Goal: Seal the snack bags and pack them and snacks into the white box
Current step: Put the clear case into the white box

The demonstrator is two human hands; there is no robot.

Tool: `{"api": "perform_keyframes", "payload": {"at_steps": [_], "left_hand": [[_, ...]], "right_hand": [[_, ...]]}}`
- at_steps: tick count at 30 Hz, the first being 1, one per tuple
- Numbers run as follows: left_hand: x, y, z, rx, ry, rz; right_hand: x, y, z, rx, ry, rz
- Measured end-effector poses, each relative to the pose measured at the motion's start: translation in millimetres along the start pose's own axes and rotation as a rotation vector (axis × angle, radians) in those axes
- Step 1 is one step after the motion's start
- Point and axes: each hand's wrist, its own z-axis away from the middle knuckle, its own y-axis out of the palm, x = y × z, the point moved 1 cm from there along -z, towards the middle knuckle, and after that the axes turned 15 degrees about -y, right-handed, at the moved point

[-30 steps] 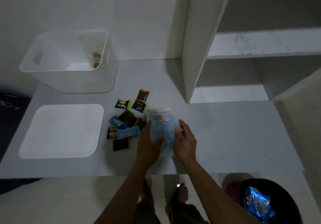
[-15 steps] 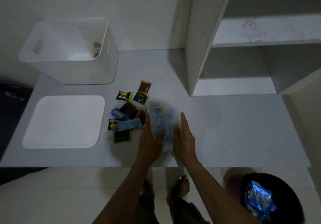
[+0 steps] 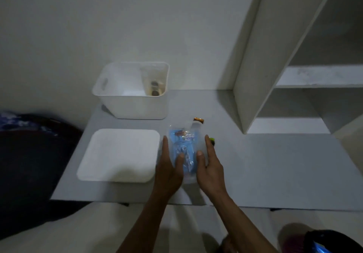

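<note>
A clear snack bag (image 3: 183, 140) with blue packets inside is held up over the table between both hands. My left hand (image 3: 169, 170) holds its left side and my right hand (image 3: 211, 170) its right side, thumbs on the front and fingers straight along the edges. The bag hides most of the loose snack pile; only an orange-topped wrapper (image 3: 198, 119) and a green wrapper (image 3: 212, 139) peek out. The white box (image 3: 129, 95) stands open at the back, with a small snack (image 3: 155, 88) inside at its right wall.
The box's white lid (image 3: 117, 154) lies flat on the grey table, left of my hands. A white shelf unit (image 3: 253, 76) rises at the right. A dark bundle (image 3: 29, 154) sits off the table's left edge, and a dark bin (image 3: 324, 243) is on the floor at lower right.
Both hands have carried the bag up and forward over the snack pile, closer to the box. My view has swung left, so box and lid now sit nearer the centre.
</note>
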Motion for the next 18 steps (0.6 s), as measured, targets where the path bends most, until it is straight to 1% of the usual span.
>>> {"api": "perform_keyframes", "payload": {"at_steps": [3, 5, 9, 13, 16, 18], "left_hand": [[2.9, -67.4, -5.5, -0.057, -0.009, 0.038], [2.0, -110.2, -8.4, -0.067, -0.012, 0.065], [10.1, -181.9, -14.3, -0.081, -0.024, 0.094], [12.0, -227.2, -27.1, -0.070, -0.030, 0.125], [0.1, -251.4, -54.5, -0.049, -0.031, 0.179], [-16.3, -265.0, -79.7, -0.069, 0.008, 0.204]], "right_hand": [[29.7, 60.0, 2.2, 0.002, -0.042, 0.005], [48.4, 97.6, 0.7, 0.002, -0.074, 0.012], [80.6, 161.9, 1.1, 0.006, -0.064, -0.005], [102.7, 201.8, -5.8, -0.001, -0.054, -0.060], [125.2, 218.1, -32.1, -0.016, -0.082, -0.061], [140.7, 224.4, -58.8, -0.032, -0.117, -0.038]]}}
